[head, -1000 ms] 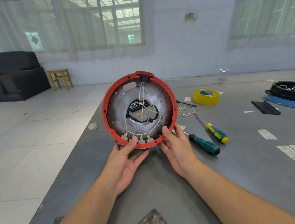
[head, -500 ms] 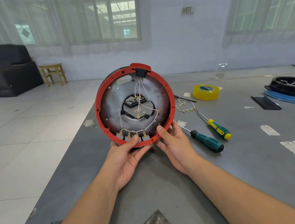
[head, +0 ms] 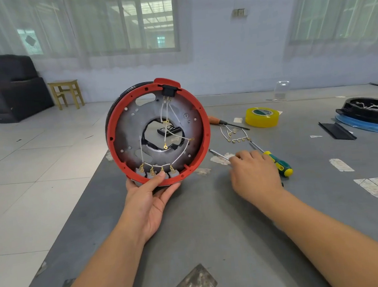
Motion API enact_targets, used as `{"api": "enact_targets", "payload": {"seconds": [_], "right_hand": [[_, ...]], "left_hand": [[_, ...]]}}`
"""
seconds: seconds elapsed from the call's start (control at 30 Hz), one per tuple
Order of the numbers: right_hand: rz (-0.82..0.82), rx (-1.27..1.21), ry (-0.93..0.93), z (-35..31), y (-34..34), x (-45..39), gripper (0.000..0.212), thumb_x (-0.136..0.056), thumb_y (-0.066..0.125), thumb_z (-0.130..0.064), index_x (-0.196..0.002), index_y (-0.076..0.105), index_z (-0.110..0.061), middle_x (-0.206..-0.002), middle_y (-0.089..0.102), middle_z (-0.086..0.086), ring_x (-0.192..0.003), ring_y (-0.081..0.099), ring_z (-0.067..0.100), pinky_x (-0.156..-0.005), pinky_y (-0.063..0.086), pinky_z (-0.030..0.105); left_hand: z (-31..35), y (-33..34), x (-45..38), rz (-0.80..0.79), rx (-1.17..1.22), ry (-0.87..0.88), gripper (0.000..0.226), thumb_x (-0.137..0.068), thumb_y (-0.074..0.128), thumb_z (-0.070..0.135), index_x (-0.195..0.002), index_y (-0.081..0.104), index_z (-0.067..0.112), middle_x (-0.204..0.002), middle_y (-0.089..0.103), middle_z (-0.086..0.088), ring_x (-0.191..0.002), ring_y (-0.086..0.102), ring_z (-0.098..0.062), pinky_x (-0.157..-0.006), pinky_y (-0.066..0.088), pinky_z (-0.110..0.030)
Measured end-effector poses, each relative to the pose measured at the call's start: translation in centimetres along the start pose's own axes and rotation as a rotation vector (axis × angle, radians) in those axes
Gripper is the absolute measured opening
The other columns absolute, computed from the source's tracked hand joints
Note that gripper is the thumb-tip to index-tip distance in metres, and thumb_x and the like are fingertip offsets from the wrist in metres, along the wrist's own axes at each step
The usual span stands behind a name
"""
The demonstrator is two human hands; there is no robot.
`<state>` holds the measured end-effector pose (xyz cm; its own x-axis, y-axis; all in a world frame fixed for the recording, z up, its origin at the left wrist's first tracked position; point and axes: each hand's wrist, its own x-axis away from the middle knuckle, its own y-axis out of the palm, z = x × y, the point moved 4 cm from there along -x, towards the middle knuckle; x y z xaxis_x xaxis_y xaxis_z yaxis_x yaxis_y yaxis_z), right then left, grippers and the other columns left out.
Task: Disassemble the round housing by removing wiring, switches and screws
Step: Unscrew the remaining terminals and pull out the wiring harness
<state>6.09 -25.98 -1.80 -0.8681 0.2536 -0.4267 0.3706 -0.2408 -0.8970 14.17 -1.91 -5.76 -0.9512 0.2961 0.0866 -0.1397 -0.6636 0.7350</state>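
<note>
Change: right hand (head: pixel 253 174) has left the housing rim and now lies knuckles-up over a screwdriver shaft (head: pixel 217 154); whether it grips, cannot tell.
Left hand (head: pixel 150 196): alone holds the round housing (head: pixel 158 132) upright at its 6 o'clock, thumb inside.
Counts: four brass terminals (head: pixel 157 169); one yellow tape roll (head: pixel 262 116) at 3 o'clock.

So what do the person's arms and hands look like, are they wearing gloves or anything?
No gloves. Both the left hand and the right hand are bare, and so are both forearms as far as the picture shows: no sleeves, watch, rings or bands visible. The fingernails look short.
</note>
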Motion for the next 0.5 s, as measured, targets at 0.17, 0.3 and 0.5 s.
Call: {"api": "enact_targets", "payload": {"seconds": [0.17, 0.3, 0.5], "right_hand": [[-0.061, 0.087, 0.046, 1.9, 1.4, 1.1, 0.029, -0.101, 0.041, -0.040, -0.118, 0.062, -0.029, -0.111, 0.065, -0.001, -0.100, 0.063, 0.026, -0.067, 0.040, 0.033], [-0.085, 0.050, 0.030, 2.3, 1.8, 1.0, 0.035, -0.097, 0.044, -0.026, -0.129, 0.058, -0.030, -0.117, 0.062, 0.000, -0.102, 0.060, 0.025, -0.064, 0.043, 0.032], [-0.110, -0.139, 0.055, 2.3, 1.2, 1.3, 0.039, -0.098, 0.042, -0.020, -0.133, 0.057, -0.028, -0.117, 0.063, 0.002, -0.104, 0.060, 0.026, -0.070, 0.053, 0.036]], "left_hand": [[0.0, 0.2, -0.3, 0.004, -0.016, 0.010, 0.063, -0.091, 0.067, -0.012, -0.141, 0.047, 0.021, -0.124, 0.073, -0.022, -0.108, 0.074, -0.045, -0.083, 0.063, -0.058], [0.1, -0.1, -0.2, -0.001, -0.017, 0.025, 0.062, -0.091, 0.067, -0.012, -0.140, 0.047, 0.020, -0.118, 0.075, -0.022, -0.107, 0.074, -0.046, -0.082, 0.063, -0.056], [0.3, -0.4, -0.3, 0.053, 0.010, 0.069, 0.066, -0.092, 0.066, -0.012, -0.144, 0.045, 0.023, -0.127, 0.070, -0.023, -0.104, 0.075, -0.045, -0.086, 0.062, -0.060]]}}
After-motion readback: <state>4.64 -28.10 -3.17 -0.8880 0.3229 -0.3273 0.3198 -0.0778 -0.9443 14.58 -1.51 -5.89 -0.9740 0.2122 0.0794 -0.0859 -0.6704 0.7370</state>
